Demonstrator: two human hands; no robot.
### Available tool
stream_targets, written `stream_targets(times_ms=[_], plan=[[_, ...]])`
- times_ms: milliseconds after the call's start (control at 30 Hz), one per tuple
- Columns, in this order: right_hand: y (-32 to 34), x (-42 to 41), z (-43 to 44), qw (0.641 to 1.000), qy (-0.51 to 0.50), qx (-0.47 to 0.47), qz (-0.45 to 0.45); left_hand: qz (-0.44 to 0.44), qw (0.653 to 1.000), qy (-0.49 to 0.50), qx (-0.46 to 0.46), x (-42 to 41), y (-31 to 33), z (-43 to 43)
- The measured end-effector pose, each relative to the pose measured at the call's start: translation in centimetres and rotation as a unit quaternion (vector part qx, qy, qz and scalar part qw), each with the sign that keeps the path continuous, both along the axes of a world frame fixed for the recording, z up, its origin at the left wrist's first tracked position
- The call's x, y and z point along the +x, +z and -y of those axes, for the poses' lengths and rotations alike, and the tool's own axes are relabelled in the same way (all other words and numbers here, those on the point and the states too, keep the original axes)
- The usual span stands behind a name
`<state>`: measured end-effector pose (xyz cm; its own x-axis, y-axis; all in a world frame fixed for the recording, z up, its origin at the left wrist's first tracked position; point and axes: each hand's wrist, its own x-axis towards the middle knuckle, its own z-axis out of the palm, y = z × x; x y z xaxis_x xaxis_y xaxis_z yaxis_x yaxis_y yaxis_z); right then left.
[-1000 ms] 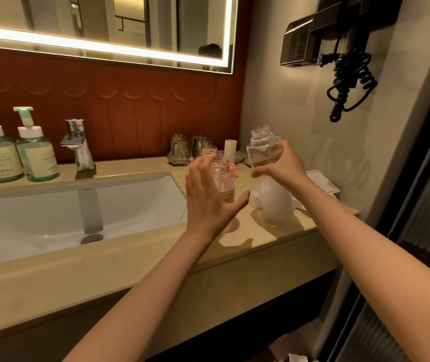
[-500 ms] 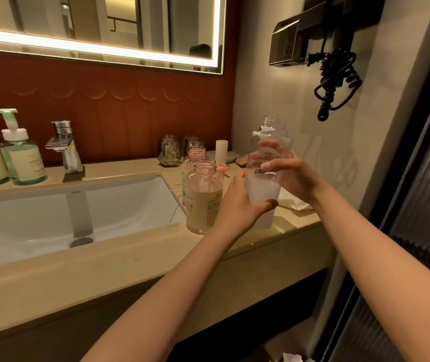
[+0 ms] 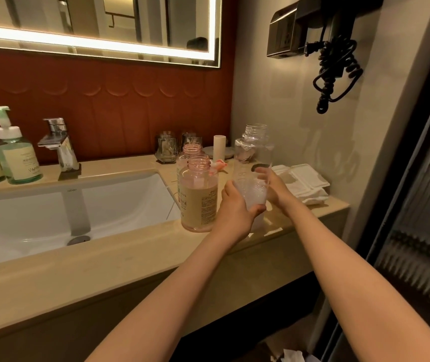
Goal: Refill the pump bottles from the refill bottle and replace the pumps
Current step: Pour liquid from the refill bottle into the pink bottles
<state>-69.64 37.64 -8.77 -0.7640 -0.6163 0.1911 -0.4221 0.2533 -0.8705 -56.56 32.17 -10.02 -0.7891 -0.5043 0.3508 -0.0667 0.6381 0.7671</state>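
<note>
Holding confirmed, head view: refill bottle [image 3: 254, 158] upright, uncapped, just right of the nearer pump bottle [image 3: 199, 202]; the rear pump bottle [image 3: 191, 152] stands close behind that one. Both have open necks with pumps off and sit on the surface [image 3: 104, 265] beside the sink [image 3: 51, 212]. Grip state: the left hand [image 3: 234, 209] wraps the refill bottle's lower body from the near side, and the right hand [image 3: 274, 190] curls round it from the far side. Base is hidden, so lifted or resting: cannot tell. Contents: foamy white liquid low down, clear above. Judgement: light, thin plastic, probably flexes under squeeze, possibly slick. Take hold mid-body and support the base while tilting.
</note>
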Motion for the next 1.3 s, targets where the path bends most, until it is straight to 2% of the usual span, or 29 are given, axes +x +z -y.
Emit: stream_targets(times_ms=[100,200,267,367,467,533,800,1000,1133,1300], plan=[[0.0,0.9,0.6,0.998,0.033,0.05,-0.025,0.008,1.0,-0.006,0.001,-0.2,0.1,0.1],[-0.6,1.0,1.3,0.997,0.068,0.012,0.02,0.006,1.0,-0.001,-0.001,-0.4,0.2,0.5],[-0.7,1.4,1.2,0.998,0.056,0.012,0.027,0.012,1.0,0.004,-0.004,-0.4,0.2,0.5],[-0.9,1.0,1.3,0.998,0.036,0.046,-0.013,0.02,1.0,0.008,-0.011,-0.5,0.3,0.6],[-0.7,0.3,1.2,1.0,0.005,0.029,-0.009,0.019,1.0,0.005,-0.003,-0.4,0.5,0.6],[-0.2,0.0,0.5,0.997,-0.024,0.049,-0.058,0.02,1.0,0.004,0.003,-0.4,0.6,0.5],[2.9,-0.6,-2.1,0.989,-0.101,0.028,-0.101,0.036,0.999,0.013,0.026,-1.1,0.7,0.7],[9.5,0.4,-4.6,0.985,-0.041,-0.048,-0.16,0.039,0.998,0.001,0.047,-1.1,0.9,0.8],[13.3,2.3,-4.7,0.957,0.027,0.049,-0.286,0.048,0.998,0.0,0.04,-1.1,1.0,0.9],[16.0,4.3,-4.0,0.945,0.105,0.132,-0.282,0.057,0.998,-0.002,0.042,-0.9,1.3,0.6]])
